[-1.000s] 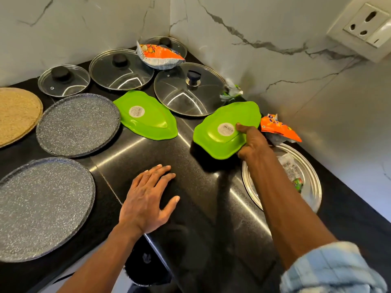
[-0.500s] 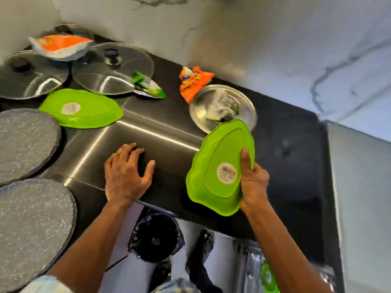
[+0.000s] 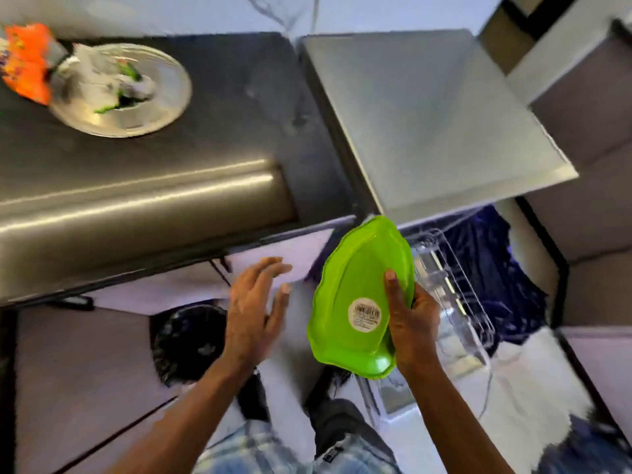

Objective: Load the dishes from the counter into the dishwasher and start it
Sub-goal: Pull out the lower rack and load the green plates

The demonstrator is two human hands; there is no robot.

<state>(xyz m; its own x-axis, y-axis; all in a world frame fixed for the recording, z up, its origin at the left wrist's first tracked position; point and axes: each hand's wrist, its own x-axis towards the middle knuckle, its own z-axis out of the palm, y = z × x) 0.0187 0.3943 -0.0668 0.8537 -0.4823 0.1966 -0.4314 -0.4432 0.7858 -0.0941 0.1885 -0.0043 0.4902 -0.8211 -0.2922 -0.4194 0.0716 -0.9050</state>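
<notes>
Blurrily, right hand [image 3: 414, 325] grips green plate [image 3: 355, 275]; left hand [image 3: 253, 313] spread, empty; rack [image 3: 456, 295] half-hidden.

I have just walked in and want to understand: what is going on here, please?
A person holds a green plate in the right hand, thumb on its underside, where a round sticker shows. The plate is off the counter, above a pulled-out wire rack, apparently the dishwasher's. The left hand is open beside it and holds nothing. On the counter lies a steel plate with wrappers in it, and an orange packet at its edge.
</notes>
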